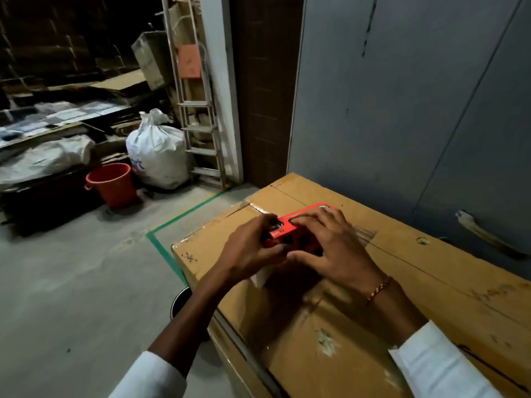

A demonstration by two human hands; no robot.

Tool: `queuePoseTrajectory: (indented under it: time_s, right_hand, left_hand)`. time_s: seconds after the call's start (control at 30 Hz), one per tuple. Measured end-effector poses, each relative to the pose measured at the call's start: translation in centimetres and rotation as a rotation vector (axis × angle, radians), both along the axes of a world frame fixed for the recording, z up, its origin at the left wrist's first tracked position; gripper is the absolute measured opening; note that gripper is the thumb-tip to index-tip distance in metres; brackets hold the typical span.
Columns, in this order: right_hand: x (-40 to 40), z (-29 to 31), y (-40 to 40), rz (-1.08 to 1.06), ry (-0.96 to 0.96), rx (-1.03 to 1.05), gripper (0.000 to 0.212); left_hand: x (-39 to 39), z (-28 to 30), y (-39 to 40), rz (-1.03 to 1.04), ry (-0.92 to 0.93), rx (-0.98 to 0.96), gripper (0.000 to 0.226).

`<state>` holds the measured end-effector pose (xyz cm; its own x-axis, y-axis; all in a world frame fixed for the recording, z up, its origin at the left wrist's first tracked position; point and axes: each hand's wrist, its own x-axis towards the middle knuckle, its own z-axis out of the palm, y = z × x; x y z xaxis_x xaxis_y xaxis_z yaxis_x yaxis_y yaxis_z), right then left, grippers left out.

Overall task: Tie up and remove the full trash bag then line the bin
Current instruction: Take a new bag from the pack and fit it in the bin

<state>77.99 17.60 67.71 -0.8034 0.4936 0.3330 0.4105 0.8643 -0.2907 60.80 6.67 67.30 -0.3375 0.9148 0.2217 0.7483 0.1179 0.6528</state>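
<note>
Both hands rest on a small red box (290, 229) that lies on top of a large cardboard carton (402, 282). My left hand (253, 248) grips the box's near left end. My right hand (330, 242) covers its top and right side with fingers spread over it. A white strip shows just under the hands. A dark round bin (181, 301) peeks out on the floor beside the carton, mostly hidden by my left forearm. A knotted white sack (158, 153) stands far left by a ladder.
A red bucket (112, 183) sits on the concrete floor at the left, next to stacked flat cardboard and a grey bag. An aluminium ladder (198, 116) leans by the doorway. Green floor tape (172, 222) runs past the carton. Grey metal cabinet doors (416, 96) rise behind.
</note>
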Motion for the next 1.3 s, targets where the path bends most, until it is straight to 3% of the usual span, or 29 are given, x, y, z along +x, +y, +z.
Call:
queuePoseTrajectory:
  time_s: [0.13,0.23,0.43,0.63,0.8,0.93,1.13,1.3]
  right_hand:
    - [-3.4,1.1,0.1,-0.080,-0.124,0.161,0.087]
    - [-5.9,1.2,-0.7,-0.145,-0.111,0.184,0.096]
    - [-9.5,0.4,-2.4,-0.313,-0.049,0.127,0.071]
    - [-9.9,-0.6,-4.1,-0.417,0.037,-0.040,0.070]
    - [-9.1,0.3,-6.0,-0.441,0.116,-0.176,0.081]
    - [-7.6,0.9,-8.4,-0.453,0.148,-0.222,0.077]
    - [-5.1,0.9,-11.7,-0.492,0.106,-0.069,0.071]
    - [-5.0,0.6,-13.8,-0.516,0.072,0.036,0.071]
  left_hand:
    - [-5.4,2.8,0.4,-0.168,-0.103,-0.026,0.061]
    - [-9.2,4.2,0.9,-0.274,-0.293,-0.097,0.054]
    - [-13.5,4.0,2.2,-0.449,-0.593,-0.209,0.041]
    - [-15.3,3.4,1.9,-0.458,-0.695,-0.064,0.023]
    - [-14.2,3.3,0.4,-0.542,-0.634,0.063,0.011]
    - [-13.2,3.5,-1.0,-0.564,-0.552,0.071,0.019]
    - [-11.6,4.5,-4.0,-0.665,-0.160,-0.013,0.048]
    - [-11.4,4.2,-6.6,-0.654,-0.118,0.037,0.032]
